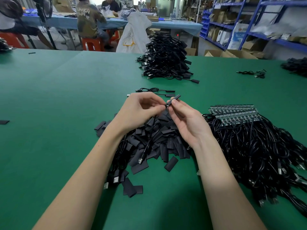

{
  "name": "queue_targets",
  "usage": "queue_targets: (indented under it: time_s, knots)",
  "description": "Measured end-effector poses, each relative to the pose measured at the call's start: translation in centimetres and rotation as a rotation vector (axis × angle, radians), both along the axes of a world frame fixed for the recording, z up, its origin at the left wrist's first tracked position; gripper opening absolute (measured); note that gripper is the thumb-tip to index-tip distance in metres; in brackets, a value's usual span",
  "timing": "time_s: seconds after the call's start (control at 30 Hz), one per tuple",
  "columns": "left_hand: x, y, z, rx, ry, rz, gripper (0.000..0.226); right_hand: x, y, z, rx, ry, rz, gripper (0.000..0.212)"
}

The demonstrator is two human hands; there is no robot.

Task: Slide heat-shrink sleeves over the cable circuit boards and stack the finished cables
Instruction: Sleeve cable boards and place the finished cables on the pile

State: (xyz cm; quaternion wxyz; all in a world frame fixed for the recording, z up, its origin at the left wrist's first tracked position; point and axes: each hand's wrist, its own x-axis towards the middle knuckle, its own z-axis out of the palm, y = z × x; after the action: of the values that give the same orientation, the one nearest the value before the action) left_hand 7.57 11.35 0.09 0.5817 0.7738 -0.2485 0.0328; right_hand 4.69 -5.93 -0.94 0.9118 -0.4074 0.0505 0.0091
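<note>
Indoors, above green table [66, 97], left hand [141, 110] pinches cable [150, 135], right hand [186, 120] sleeve [174, 98].

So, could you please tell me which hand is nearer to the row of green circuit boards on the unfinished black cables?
Right. The right hand is just left of the green circuit boards; the left hand lies farther left, beyond it.

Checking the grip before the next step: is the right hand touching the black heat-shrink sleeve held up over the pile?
Touching. The head view shows the right hand pinching the black heat-shrink sleeve near its lower end.
</note>
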Motion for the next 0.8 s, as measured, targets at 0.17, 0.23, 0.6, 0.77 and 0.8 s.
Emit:
queue_targets:
  time_s: [0.17,0.23,0.6,0.77,0.8]
  knots:
    - [0.01,0.18,0.07,0.015,-0.031,0.009,0.005,-0.03,0.15,-0.16,-0.011,-0.008,-0.001,0.019]
    - [0.07,0.28,0.07,0.008,-0.033,0.014,0.005,-0.04,0.26,-0.17,-0.023,-0.009,-0.001,0.022]
    - [0.41,-0.07,-0.52,-0.053,0.049,0.009,0.011,-0.23,0.53,-0.19,-0.187,-0.089,-0.077,0.032]
    - [0.33,-0.10,-0.43,-0.079,0.067,-0.001,0.011,-0.37,0.80,0.00,-0.242,-0.188,-0.132,0.025]
    - [0.31,-0.11,-0.45,-0.079,0.069,-0.003,0.011,-0.37,0.83,-0.04,-0.238,-0.189,-0.135,0.025]
